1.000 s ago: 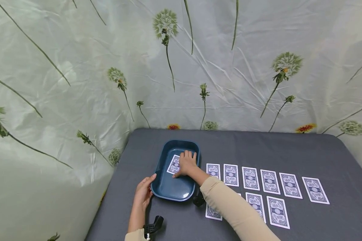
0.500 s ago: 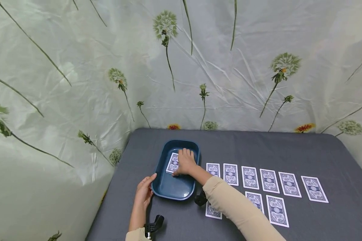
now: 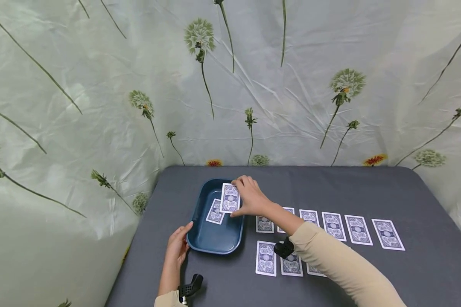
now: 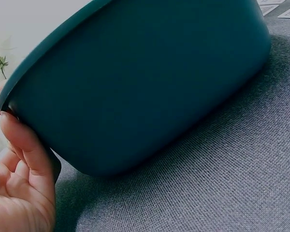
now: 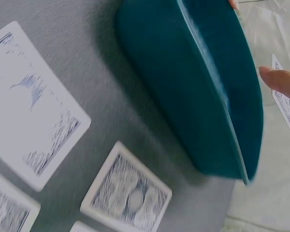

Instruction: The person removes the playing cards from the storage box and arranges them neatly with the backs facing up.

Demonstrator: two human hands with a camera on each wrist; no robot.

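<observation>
My right hand (image 3: pixel 250 197) pinches a playing card (image 3: pixel 229 198) by its edge, face down, above the tray. Another playing card (image 3: pixel 214 212) lies face down inside the blue tray (image 3: pixel 214 239), partly overlapped by the held one in the head view. At the tray's near left side my left hand (image 3: pixel 178 244) grips the rim, and the left wrist view shows fingers (image 4: pixel 26 140) bent beneath that rim. In the right wrist view a fingertip (image 5: pixel 275 79) rests at the edge of the held card.
Two rows of face-down cards lie right of the tray, including a near-row card (image 3: pixel 266 259) and a far-right card (image 3: pixel 388 234). My right forearm (image 3: pixel 342 256) crosses over some of them. A grey cloth (image 3: pixel 292 183) covers the table, and a flowered curtain (image 3: pixel 292 85) hangs behind.
My right hand has risen from inside the tray and shifted right, lifting a card off the one beneath. My left hand keeps its grip on the rim. The head view has turned slightly.
</observation>
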